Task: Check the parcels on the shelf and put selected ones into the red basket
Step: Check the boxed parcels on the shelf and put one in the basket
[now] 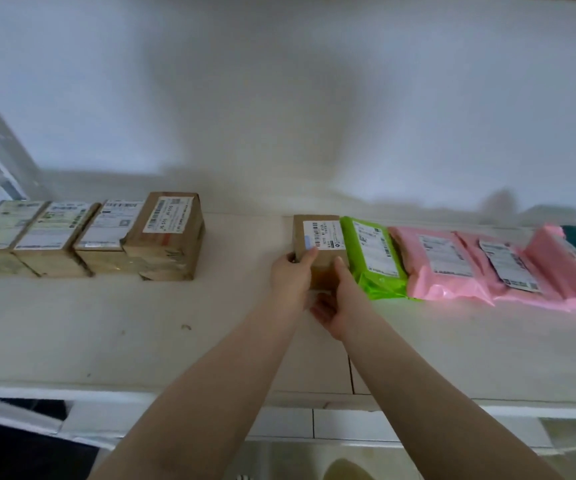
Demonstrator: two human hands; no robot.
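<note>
Small brown cardboard box (316,252), white barcode label on top, sits upright on the white shelf (141,323). Green mailer bag (374,258) touches the box's right side; three pink mailers (442,268) overlap further right of it. Well left of the box, four labelled cardboard boxes (82,233) stand side by side in a row.

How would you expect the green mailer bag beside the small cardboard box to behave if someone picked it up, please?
The green mailer bag looks like soft, glossy plastic film, so it would probably flex and sag rather than stay stiff. Its shiny surface may be slippery in a one-handed grip. It bulges, wrinkled, around its contents, so the load might shift inside; the weight cannot be judged.
</note>
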